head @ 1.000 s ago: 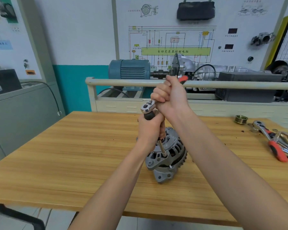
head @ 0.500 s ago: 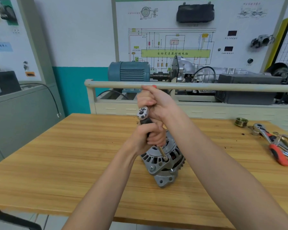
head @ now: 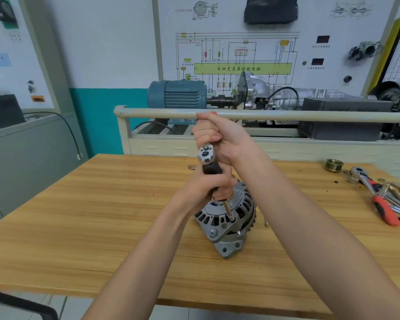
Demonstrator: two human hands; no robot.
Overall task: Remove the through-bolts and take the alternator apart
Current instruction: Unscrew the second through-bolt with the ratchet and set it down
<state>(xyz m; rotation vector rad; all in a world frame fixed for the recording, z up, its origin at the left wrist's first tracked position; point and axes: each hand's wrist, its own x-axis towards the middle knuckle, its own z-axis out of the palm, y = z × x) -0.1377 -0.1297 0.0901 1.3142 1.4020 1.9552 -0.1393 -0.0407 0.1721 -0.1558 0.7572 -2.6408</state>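
**Both hands on the ratchet over the alternator**

The alternator (head: pixel 226 224) sits on the wooden counter (head: pixel 90 215) near its middle, tilted so its vented grey housing faces up and toward the camera, with a mounting lug at the near bottom edge. A ratchet (head: pixel 205 155) with a long extension bar (head: pixel 228 210) stands over it, leaning up and away from the housing; the lower tip of the bar meets a through-bolt (head: pixel 233 220) on the housing's near right rim.

The left hand (head: pixel 208 191) is wrapped around the black grip of the extension, just above the alternator's top face and touching or nearly touching it; its fingers are curled tight round the tool. The right hand (head: pixel 219 137) is higher up, directly above the left, clenched around the ratchet's handle, whose red end peeps out above the knuckles. The chrome ratchet head shows between the two hands.

A second bolt head (head: pixel 212 232) is visible on the housing's left near rim, below the left hand.

Far right on the counter, well apart from the alternator, lie a brass-coloured pulley (head: pixel 334 165) and a second ratchet with a red handle (head: pixel 376 195) among a small pile of other tools
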